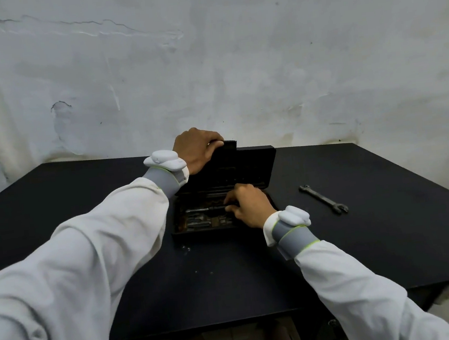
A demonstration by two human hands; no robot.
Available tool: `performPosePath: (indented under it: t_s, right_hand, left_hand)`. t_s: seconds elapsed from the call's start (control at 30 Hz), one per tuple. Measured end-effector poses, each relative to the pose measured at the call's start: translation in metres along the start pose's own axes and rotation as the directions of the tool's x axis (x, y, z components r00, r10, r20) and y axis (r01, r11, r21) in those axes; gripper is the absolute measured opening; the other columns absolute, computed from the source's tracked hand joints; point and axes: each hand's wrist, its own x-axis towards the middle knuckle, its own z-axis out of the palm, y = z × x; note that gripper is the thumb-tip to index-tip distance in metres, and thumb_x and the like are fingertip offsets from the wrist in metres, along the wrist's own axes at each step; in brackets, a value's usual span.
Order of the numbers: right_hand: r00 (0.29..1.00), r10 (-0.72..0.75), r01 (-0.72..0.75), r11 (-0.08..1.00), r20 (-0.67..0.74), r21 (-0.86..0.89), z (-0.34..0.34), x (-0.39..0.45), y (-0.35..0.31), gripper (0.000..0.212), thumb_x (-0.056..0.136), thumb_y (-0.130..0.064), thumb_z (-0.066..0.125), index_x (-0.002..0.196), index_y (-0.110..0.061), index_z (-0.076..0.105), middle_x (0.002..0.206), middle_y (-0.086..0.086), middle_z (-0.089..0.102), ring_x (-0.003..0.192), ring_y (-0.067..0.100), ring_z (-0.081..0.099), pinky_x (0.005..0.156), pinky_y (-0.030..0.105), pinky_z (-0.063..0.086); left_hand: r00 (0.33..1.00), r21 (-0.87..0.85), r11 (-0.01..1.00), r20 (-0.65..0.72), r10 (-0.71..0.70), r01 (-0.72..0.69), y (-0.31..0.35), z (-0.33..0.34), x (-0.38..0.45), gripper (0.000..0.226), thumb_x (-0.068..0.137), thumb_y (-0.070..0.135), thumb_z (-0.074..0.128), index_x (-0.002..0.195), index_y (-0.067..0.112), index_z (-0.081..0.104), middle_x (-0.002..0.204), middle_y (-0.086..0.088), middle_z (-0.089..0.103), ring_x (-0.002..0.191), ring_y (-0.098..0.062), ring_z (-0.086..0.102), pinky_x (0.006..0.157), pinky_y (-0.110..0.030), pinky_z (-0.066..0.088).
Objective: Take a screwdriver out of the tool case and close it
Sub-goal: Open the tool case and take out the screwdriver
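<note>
A black tool case point(256, 166) stands open on the dark table, its lid upright. My left hand point(196, 149) grips the lid's top edge near its handle. Inside the tray lies a screwdriver point(202, 209) with a metal shaft pointing left and a dark handle. My right hand point(246, 205) reaches into the tray, and its fingers curl around the screwdriver's handle end. Several rusty bits and sockets point(204, 222) fill the tray's front row. Part of the tray is hidden under my right hand.
A steel open-ended wrench point(323, 199) lies on the black table point(389, 221) to the right of the case. A white cracked wall rises behind the table. Small rust crumbs point(186, 248) lie in front of the case.
</note>
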Motion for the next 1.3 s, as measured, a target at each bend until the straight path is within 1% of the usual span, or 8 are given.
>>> performPosePath:
  t_s: [0.13,0.4,0.63,0.7,0.83,0.9,1.03,1.3]
  right_hand:
    - [0.999,-0.006,0.006,1.000,-0.039,0.002,-0.004,-0.003,0.000,0.027,0.087,-0.022,0.057,0.111,-0.013,0.067,0.114,0.013,0.064,0.107,0.034,0.059,0.081,0.036,0.046]
    - [0.989,-0.036,0.043,0.998,-0.146,0.044,-0.024,-0.020,-0.001,0.025,0.087,-0.022,0.058,0.107,-0.013,0.069,0.108,0.011,0.066,0.103,0.032,0.061,0.082,0.041,0.051]
    - [0.975,-0.072,0.092,0.992,-0.212,0.087,-0.033,-0.046,-0.003,0.022,0.086,-0.024,0.060,0.104,-0.015,0.070,0.099,0.007,0.066,0.096,0.027,0.060,0.077,0.035,0.047]
    - [0.975,-0.078,0.100,0.990,-0.209,0.095,-0.033,-0.054,-0.005,0.022,0.086,-0.025,0.060,0.103,-0.016,0.070,0.098,0.006,0.065,0.095,0.026,0.060,0.076,0.034,0.045]
    - [0.978,-0.089,0.113,0.986,-0.187,0.122,-0.030,-0.074,-0.009,0.022,0.085,-0.026,0.062,0.104,-0.017,0.070,0.097,0.005,0.065,0.095,0.024,0.060,0.078,0.034,0.047]
    - [0.983,-0.099,0.118,0.986,-0.155,0.116,-0.027,-0.083,-0.011,0.023,0.086,-0.026,0.061,0.106,-0.018,0.069,0.101,0.004,0.066,0.098,0.023,0.059,0.080,0.034,0.047]
    - [0.989,-0.103,0.115,0.986,-0.104,0.119,-0.021,-0.098,-0.012,0.024,0.087,-0.028,0.060,0.108,-0.020,0.069,0.106,0.003,0.066,0.103,0.022,0.059,0.086,0.038,0.049]
    - [0.996,-0.087,0.087,0.992,0.002,0.096,-0.008,-0.110,-0.010,0.026,0.089,-0.030,0.057,0.112,-0.022,0.067,0.106,0.001,0.059,0.098,0.021,0.057,0.078,0.034,0.047]
  left_hand:
    - [1.000,-0.010,1.000,0.010,-0.004,0.005,0.001,-0.003,-0.001,0.027,0.092,0.035,0.047,0.106,0.025,0.068,0.107,-0.006,0.073,0.100,-0.032,0.063,0.082,-0.040,0.050]
    - [1.000,-0.057,0.998,0.026,-0.013,0.014,0.002,-0.007,-0.002,0.026,0.091,0.035,0.050,0.104,0.024,0.070,0.106,-0.006,0.074,0.099,-0.029,0.064,0.084,-0.041,0.052]
    - [0.999,-0.075,0.997,0.036,-0.026,0.029,0.002,-0.008,-0.002,0.025,0.090,0.036,0.051,0.103,0.025,0.070,0.104,-0.005,0.074,0.099,-0.027,0.064,0.085,-0.040,0.052]
    - [0.999,-0.085,0.996,0.028,-0.031,0.033,0.002,-0.008,-0.003,0.025,0.090,0.036,0.051,0.102,0.025,0.070,0.103,-0.005,0.074,0.098,-0.027,0.065,0.084,-0.039,0.052]
    - [0.999,-0.093,0.995,0.023,-0.034,0.036,0.003,-0.008,-0.004,0.025,0.090,0.036,0.051,0.102,0.025,0.071,0.104,-0.004,0.074,0.098,-0.027,0.065,0.086,-0.040,0.052]
    - [0.999,-0.096,0.995,0.023,-0.035,0.038,0.003,-0.008,-0.005,0.025,0.090,0.036,0.051,0.101,0.025,0.071,0.104,-0.004,0.074,0.097,-0.027,0.065,0.086,-0.040,0.052]
    - [0.999,-0.104,0.994,0.017,-0.040,0.041,0.003,-0.007,-0.006,0.024,0.090,0.036,0.051,0.100,0.025,0.071,0.103,-0.004,0.074,0.096,-0.026,0.066,0.085,-0.038,0.051]
    - [1.000,-0.114,0.993,0.008,-0.029,0.030,0.003,-0.008,-0.008,0.024,0.089,0.035,0.052,0.099,0.024,0.071,0.102,-0.003,0.075,0.094,-0.025,0.067,0.084,-0.037,0.051]
